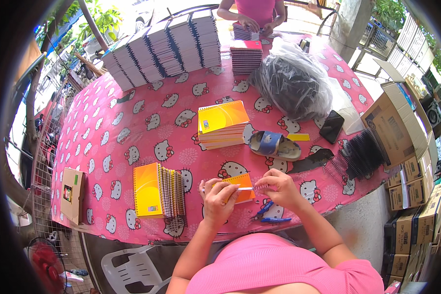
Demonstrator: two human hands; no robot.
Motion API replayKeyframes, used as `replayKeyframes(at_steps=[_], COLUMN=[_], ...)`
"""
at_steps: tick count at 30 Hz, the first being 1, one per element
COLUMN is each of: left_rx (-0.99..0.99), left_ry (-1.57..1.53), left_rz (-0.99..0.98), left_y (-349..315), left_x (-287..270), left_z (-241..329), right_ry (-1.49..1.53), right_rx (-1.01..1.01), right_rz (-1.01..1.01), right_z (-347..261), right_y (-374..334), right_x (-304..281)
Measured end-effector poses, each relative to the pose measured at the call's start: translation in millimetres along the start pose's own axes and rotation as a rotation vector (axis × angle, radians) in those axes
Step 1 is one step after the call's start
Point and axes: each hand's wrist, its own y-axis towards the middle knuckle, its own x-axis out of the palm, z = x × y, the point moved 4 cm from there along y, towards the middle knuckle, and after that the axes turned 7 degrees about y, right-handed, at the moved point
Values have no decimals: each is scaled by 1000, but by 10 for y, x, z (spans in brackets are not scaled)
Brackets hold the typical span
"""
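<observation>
A small orange and yellow notebook lies before me at the table's near edge. My left hand is closed on it, thumb and fingers at its bound edge. At that edge's right end, my right hand pinches what looks like the end of a thin dark spiral coil; the fingertips partly hide it. Two blue pen-like tools lie just below the right hand. To the left stands a stack of spiral-bound yellow notebooks. Farther back is a pile of yellow-covered notebooks.
A slide sandal, a phone and a heap of black coils lie to the right, near an open carton. Behind are a plastic-wrapped bundle and tall book stacks. Across the table, a co-worker's hands handle notebooks.
</observation>
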Motion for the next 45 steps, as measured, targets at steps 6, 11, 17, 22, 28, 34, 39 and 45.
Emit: replayKeyframes(at_steps=[6,11,17,22,28,34,39,45], left_rx=[14,6,-3,10,-14,-29,-41,35], left_ry=[-4,21,51,70,65,34,24,39], left_rz=[21,50,69,95,87,63,56,56], left_y=[55,75,47,54,41,50,31,21], left_x=[-40,-51,-22,-27,-16,-16,10,5], left_z=[54,96,72,117,75,89,69,51], right_ry=[190,-67,31,80,-46,36,131,-124], right_rx=[406,70,56,56,9,-38,287,80], right_rz=[-232,-143,-203,-169,-52,-148,-223,-61], right_z=[187,129,120,159,85,60,82,-25], right_y=[96,93,103,98,138,134,110,42], right_x=[58,74,52,79,-9,99,180,198])
